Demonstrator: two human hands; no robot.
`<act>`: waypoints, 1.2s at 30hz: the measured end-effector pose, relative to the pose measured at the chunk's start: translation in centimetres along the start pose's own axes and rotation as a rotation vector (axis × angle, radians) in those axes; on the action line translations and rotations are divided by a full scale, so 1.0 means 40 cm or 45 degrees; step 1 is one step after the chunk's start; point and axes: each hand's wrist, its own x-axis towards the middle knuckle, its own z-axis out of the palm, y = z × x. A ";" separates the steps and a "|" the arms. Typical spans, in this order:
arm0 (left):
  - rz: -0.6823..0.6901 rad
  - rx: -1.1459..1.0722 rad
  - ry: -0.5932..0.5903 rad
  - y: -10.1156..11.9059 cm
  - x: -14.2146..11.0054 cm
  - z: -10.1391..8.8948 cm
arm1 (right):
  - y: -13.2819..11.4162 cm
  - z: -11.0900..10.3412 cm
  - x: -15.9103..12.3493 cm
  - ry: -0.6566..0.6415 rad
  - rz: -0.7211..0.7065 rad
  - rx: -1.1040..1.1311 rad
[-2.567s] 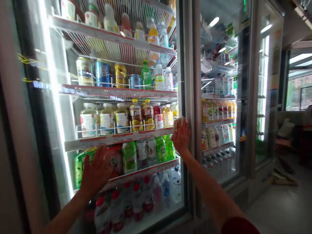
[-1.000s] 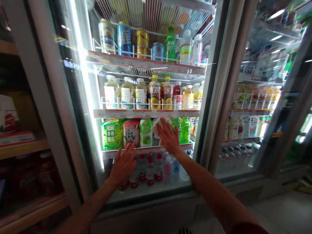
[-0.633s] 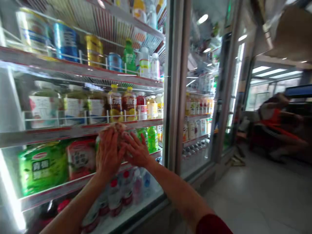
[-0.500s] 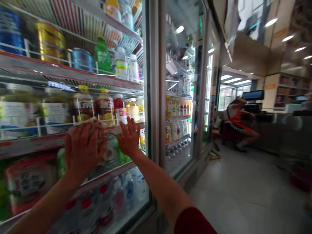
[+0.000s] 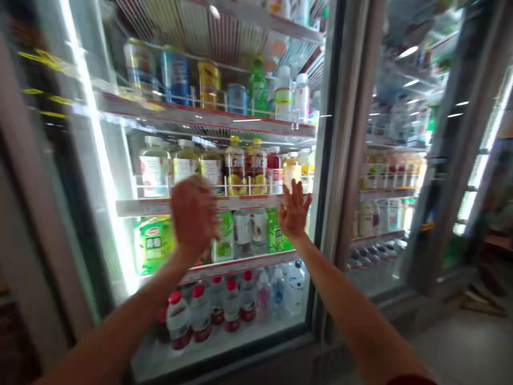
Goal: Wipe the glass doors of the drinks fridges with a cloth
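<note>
My left hand (image 5: 192,216), smeared by motion, is at the glass door over the middle shelves. Its palm is turned to the glass on a crumpled cloth, which shows clearly in the earlier frame and is now mostly hidden behind the hand. My right hand (image 5: 294,211) is open with fingers spread, at the glass near the door's right side, holding nothing. Behind the glass stand iced tea bottles (image 5: 235,166) with yellow caps, a green drink pack (image 5: 154,240) and red-capped bottles (image 5: 179,321).
A metal door frame (image 5: 348,133) separates this cooler from another glass-doored cooler (image 5: 385,214) on the right. A bright light strip (image 5: 96,139) runs down the left side. Cans (image 5: 175,75) stand on an upper shelf. Floor (image 5: 449,342) shows at lower right.
My view has swung left, bringing the cooler's left edge in and taking a seated person out of sight. My left hand blurs as it moves over the glass; my right hand stays spread.
</note>
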 end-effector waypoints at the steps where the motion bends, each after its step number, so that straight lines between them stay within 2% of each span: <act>1: 0.058 0.068 -0.019 0.005 -0.019 -0.003 | 0.002 0.003 0.001 0.013 -0.007 0.013; 4: 0.277 0.259 -0.115 -0.006 -0.058 -0.018 | 0.008 0.007 0.003 0.040 -0.035 0.013; 6: 0.275 0.379 -0.104 -0.063 -0.072 -0.072 | 0.007 0.006 0.002 0.058 -0.045 0.004; 8: 0.062 0.485 0.057 -0.139 -0.073 -0.149 | 0.002 0.006 0.000 0.072 -0.032 0.004; 9: -0.132 0.546 0.178 -0.170 -0.069 -0.182 | -0.002 0.006 -0.001 0.076 -0.024 0.008; 10: -0.249 0.569 0.276 -0.189 -0.064 -0.203 | -0.006 0.007 -0.002 0.076 -0.014 0.016; 11: -0.302 0.573 0.333 -0.193 -0.058 -0.209 | -0.009 0.009 -0.004 0.073 -0.001 0.025; 12: -0.272 0.559 0.331 -0.184 -0.053 -0.200 | -0.012 0.010 -0.006 0.074 0.011 0.034; 14: -0.041 0.521 0.203 -0.146 -0.053 -0.160 | -0.015 0.011 -0.009 0.072 0.021 0.052; 15: 0.148 0.497 0.072 -0.130 -0.057 -0.142 | -0.015 0.010 -0.010 0.070 0.019 0.059; 17: 0.304 0.518 -0.058 -0.126 -0.074 -0.137 | -0.014 0.008 -0.010 0.061 0.018 0.069; 18: 0.268 0.557 -0.043 -0.141 -0.084 -0.151 | -0.015 0.007 -0.010 0.055 0.026 0.072; 20: -0.034 0.667 0.170 -0.184 -0.098 -0.192 | -0.020 0.005 -0.010 0.032 0.057 0.077; 22: -0.297 0.728 0.369 -0.210 -0.102 -0.215 | -0.031 0.005 -0.012 0.019 0.099 0.077; 23: -0.320 0.726 0.395 -0.208 -0.101 -0.210 | -0.036 0.006 -0.013 0.019 0.116 0.077; 24: -0.256 0.700 0.354 -0.198 -0.099 -0.198 | -0.041 0.007 -0.016 0.019 0.126 0.077; 27: 0.132 0.592 0.036 -0.168 -0.100 -0.166 | -0.048 0.010 -0.024 0.020 0.121 0.080; 28: 0.179 0.584 -0.008 -0.173 -0.105 -0.172 | -0.048 0.011 -0.026 0.019 0.109 0.082; 29: 0.145 0.603 0.018 -0.188 -0.111 -0.189 | -0.048 0.012 -0.028 0.021 0.101 0.082; 30: 0.036 0.645 0.111 -0.209 -0.118 -0.214 | -0.047 0.013 -0.029 0.028 0.101 0.081; 31: -0.127 0.690 0.264 -0.233 -0.126 -0.239 | -0.047 0.014 -0.030 0.037 0.105 0.079; 33: -0.308 0.710 0.452 -0.262 -0.139 -0.271 | -0.048 0.014 -0.031 0.046 0.121 0.077; 34: -0.313 0.699 0.469 -0.262 -0.144 -0.270 | -0.049 0.013 -0.030 0.046 0.127 0.077; 36: -0.137 0.633 0.326 -0.234 -0.152 -0.239 | -0.050 0.012 -0.030 0.045 0.127 0.081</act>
